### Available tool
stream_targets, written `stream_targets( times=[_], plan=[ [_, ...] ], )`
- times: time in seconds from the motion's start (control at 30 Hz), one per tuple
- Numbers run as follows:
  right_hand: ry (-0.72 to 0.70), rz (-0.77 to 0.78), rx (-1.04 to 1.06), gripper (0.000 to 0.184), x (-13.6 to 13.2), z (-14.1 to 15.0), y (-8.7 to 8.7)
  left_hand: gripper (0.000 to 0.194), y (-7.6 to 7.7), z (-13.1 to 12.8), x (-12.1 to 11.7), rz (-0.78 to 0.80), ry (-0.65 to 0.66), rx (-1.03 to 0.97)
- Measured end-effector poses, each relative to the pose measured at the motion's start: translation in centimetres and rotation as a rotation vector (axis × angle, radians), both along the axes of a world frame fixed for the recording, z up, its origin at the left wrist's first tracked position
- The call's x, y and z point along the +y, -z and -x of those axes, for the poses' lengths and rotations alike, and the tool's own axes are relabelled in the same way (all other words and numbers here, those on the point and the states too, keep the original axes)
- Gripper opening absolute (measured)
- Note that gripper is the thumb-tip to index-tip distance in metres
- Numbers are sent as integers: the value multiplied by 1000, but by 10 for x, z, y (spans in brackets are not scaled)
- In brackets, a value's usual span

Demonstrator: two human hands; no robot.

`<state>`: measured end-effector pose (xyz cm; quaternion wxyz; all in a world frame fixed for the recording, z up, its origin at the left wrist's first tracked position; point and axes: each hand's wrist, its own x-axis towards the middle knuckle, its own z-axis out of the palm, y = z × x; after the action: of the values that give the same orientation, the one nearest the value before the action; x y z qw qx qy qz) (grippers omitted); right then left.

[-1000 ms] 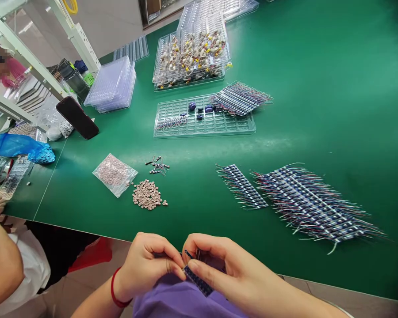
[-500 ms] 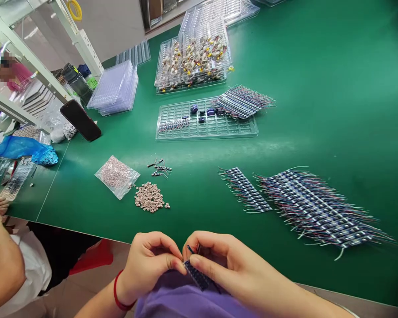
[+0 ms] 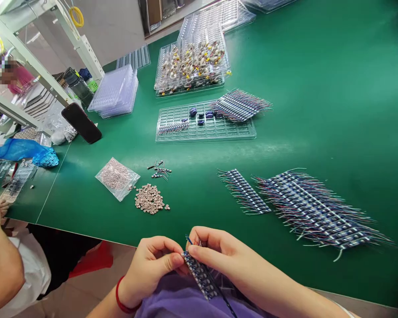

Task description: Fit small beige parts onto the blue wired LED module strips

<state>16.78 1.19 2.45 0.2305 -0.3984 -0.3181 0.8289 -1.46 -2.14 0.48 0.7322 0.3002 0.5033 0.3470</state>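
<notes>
And here we are at the grip: the left hand (image 3: pixel 157 265) has thumb and forefinger pinched together on the near-left corner of a dark dotted panel (image 3: pixel 201 276), while the right hand (image 3: pixel 217 251), just beside it, closes thumb and forefinger on a thin blue piece (image 3: pixel 188 239), its tip poking up past the fingers. Beyond the grip spreads the green table (image 3: pixel 318 110). Ahead and to the left, a heap of small round pieces (image 3: pixel 149 198), a clear bag (image 3: pixel 117 179) of more just past it, and a few loose wired bits (image 3: pixel 161 171) behind the heap. Over to the right of the grip, a narrow wired strip (image 3: pixel 243 192) lies beside a broad wired sheet (image 3: pixel 315 210), leads bristling. Farther out, straight ahead, a clear tray (image 3: pixel 232 133) carries another wired stack (image 3: pixel 240 106), with a loaded tray (image 3: pixel 192 64) behind. Far left, a dark phone (image 3: pixel 81 123) leans tilted, and a co-worker's arm (image 3: pixel 1 260) rests at the table's edge. Back to that panel: it slants down from the pinched fingertips, between the hands, its lower end above purple cloth (image 3: pixel 172 296).
</notes>
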Motion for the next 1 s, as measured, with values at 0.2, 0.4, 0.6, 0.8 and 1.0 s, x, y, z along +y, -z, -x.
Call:
stream_targets(
  times=[0.2,0.4,0.6,0.8,1.0],
  plan=[
    [44,82,61,37,-4,4,4,36,1,-2,-1,-15,-13,2],
    [44,45,15,40,-9,5,5,37,1,-4,-4,-55,-42,69],
    [29,-69,-75,43,-10,4,4,37,1,-4,-5,-55,-54,111],
    [52,-218,-79,48,-12,1,5,29,-3,-1,-5,-123,-45,164],
    [62,-318,-118,38,-15,-2,13,20,-11,-3,-8,-480,16,463]
  ],
)
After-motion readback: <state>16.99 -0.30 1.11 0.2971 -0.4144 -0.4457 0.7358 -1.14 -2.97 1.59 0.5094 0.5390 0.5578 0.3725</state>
